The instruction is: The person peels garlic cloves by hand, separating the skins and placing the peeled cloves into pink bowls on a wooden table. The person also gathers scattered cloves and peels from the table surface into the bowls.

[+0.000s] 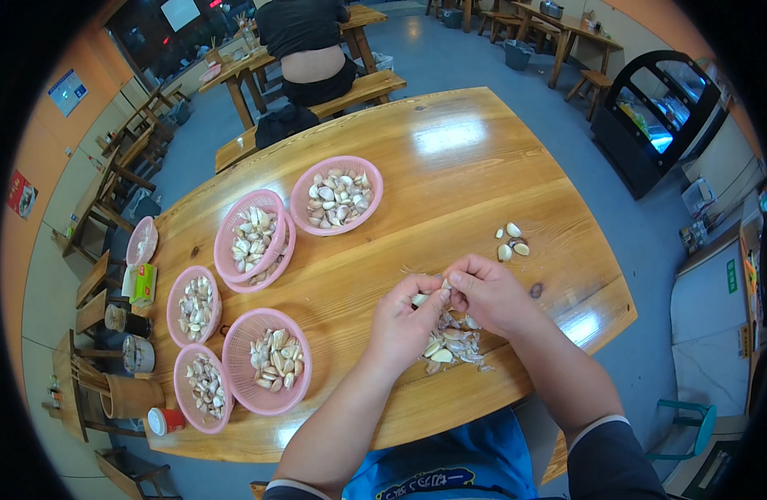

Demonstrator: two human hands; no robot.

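My left hand (403, 322) and my right hand (488, 294) meet above the wooden table (371, 269), their fingertips pinching a garlic clove (446, 284) between them. Beneath them lies a heap of garlic cloves and papery skins (455, 345). Several peeled cloves (513, 230) rest beyond my right hand. To the left stand several pink plastic baskets holding unpeeled garlic: one at the back (377, 203), a stacked pair (224, 250), and a large one nearer me (233, 356). Two smaller baskets (171, 306) (180, 381) sit beside it.
Along the table's left edge are another pink basket (132, 247), a green and yellow packet (144, 284), jars (138, 354), a chopstick holder (133, 397) and a red cup (174, 420). A person (305, 37) sits on a bench (365, 89) behind the table.
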